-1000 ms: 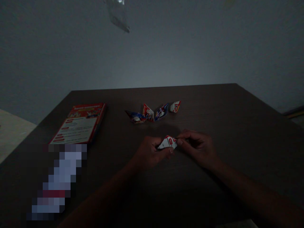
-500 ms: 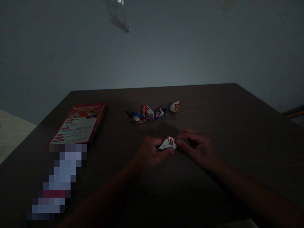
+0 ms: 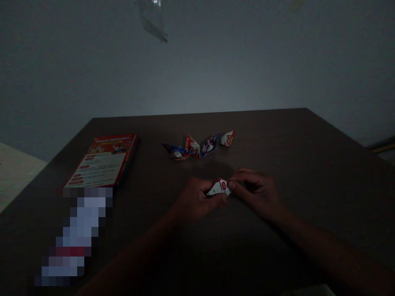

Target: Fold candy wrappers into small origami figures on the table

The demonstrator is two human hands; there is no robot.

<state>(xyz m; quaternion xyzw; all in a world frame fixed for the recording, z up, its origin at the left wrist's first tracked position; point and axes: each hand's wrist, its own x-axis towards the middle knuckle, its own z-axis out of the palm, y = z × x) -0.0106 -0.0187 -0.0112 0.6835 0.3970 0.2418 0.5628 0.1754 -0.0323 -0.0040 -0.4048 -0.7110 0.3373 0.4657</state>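
A small folded paper piece (image 3: pixel 218 188), white with red marks, is held between both hands above the table. My left hand (image 3: pixel 197 199) pinches its left and lower side, the thumb along the bottom edge. The fingertips of my right hand (image 3: pixel 257 190) grip its upper right corner. Beyond the hands lie several folded paper pieces: a blue one (image 3: pixel 177 152), a red and white one (image 3: pixel 193 146), another blue one (image 3: pixel 210 145) and a small white and red one (image 3: pixel 227 138), which stands apart from the rest.
A red and white printed stack (image 3: pixel 99 162) lies on the dark table (image 3: pixel 271 131) at the left. A pixelated area covers whatever is below it. The wall rises behind the table, with a clear plastic bag (image 3: pixel 152 20) high up.
The held paper has tilted slightly and shifted a little to the right and down, with the left thumb. Both hands keep their hold, and the pieces on the table have not moved.
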